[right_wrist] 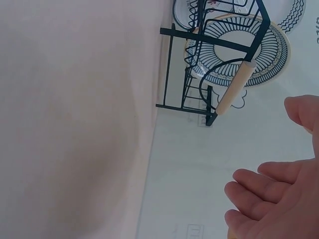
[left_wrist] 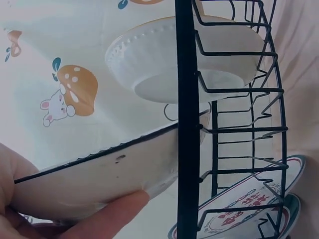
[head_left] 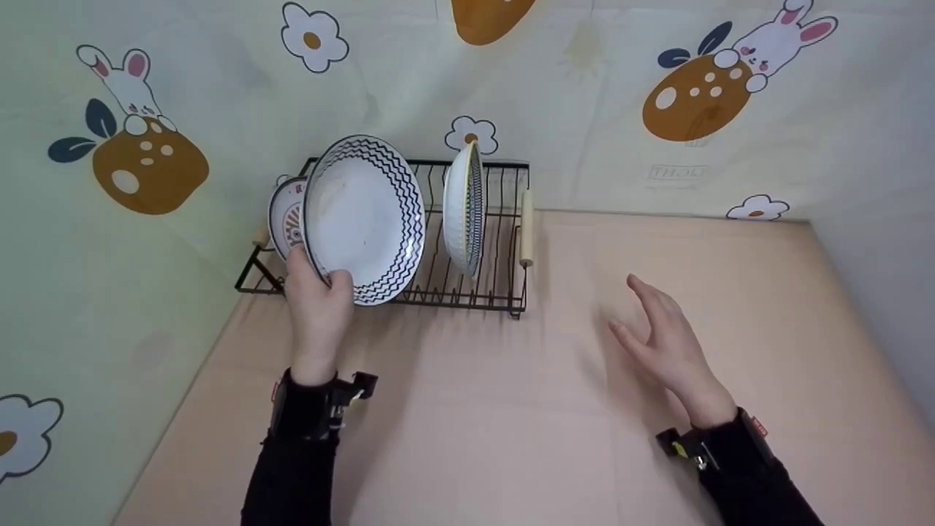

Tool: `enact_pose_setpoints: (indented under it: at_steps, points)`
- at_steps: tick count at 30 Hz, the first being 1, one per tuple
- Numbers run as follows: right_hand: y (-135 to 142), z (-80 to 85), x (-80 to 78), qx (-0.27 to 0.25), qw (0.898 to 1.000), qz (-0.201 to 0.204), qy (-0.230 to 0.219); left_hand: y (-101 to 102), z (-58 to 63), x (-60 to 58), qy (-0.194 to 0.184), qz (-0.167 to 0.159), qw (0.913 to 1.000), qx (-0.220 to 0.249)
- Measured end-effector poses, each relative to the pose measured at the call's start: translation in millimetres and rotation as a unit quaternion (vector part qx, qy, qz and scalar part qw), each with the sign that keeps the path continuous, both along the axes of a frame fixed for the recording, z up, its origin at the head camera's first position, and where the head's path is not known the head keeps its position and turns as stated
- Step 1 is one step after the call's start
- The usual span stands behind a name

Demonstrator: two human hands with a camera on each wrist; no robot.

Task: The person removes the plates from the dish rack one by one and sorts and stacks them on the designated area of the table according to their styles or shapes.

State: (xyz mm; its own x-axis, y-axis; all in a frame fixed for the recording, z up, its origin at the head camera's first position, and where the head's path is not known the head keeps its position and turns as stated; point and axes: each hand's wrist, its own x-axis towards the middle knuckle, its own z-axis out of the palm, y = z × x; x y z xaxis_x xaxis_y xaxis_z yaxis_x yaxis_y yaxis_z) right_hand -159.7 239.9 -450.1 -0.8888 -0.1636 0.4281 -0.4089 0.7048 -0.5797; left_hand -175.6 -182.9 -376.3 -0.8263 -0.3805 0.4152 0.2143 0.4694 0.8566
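Note:
My left hand (head_left: 318,314) grips the lower left edge of a white shallow bowl (head_left: 358,219) with black zigzag lines round its rim, thumb toward its inner side. The bowl is tilted, its inside facing the head camera, and overlaps the black wire dish rack (head_left: 467,305). From the left wrist view, fingers (left_wrist: 112,216) lie against the underside of this bowl (left_wrist: 119,167). My right hand (head_left: 668,343) is right of the rack above the table, fingers extended, thumb apart, holding nothing.
Another white bowl (head_left: 456,212) with a patterned inside stands on edge in the rack. Plates with red designs (left_wrist: 244,204) lean at its left end. A wooden handle (head_left: 527,228) is on the rack's right side. Behind stands a printed cloth backdrop (head_left: 584,146); below lies the pinkish table (head_left: 497,424).

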Motion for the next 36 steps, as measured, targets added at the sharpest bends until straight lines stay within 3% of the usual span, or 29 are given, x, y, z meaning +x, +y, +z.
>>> enact_pose_setpoints:
  at_steps: [6, 14, 21, 32, 36]
  points:
    - [-2.5, -1.0, -0.4, -0.006, 1.000, 0.004, 0.009, -7.8, -1.9, 6.0, 0.014, -0.026, 0.9984, 0.049]
    - [-6.8, -0.8, -1.2, -0.017, 1.000, 0.009, 0.014, -15.1, -2.6, 9.4, 0.067, -0.057, 0.9906, 0.105]
    - [-8.7, -1.1, -1.8, -0.024, 0.999, 0.016, 0.016, -16.6, -0.8, 16.4, 0.088, -0.100, 0.9703, 0.202]
    - [-13.1, 1.0, -2.3, -0.028, 0.999, 0.023, 0.017, -11.6, 5.5, 28.5, 0.089, -0.129, 0.9552, 0.251]
    - [-13.9, 2.7, -1.4, -0.036, 0.999, 0.027, 0.018, -8.0, 8.7, 33.6, 0.089, -0.156, 0.9486, 0.261]
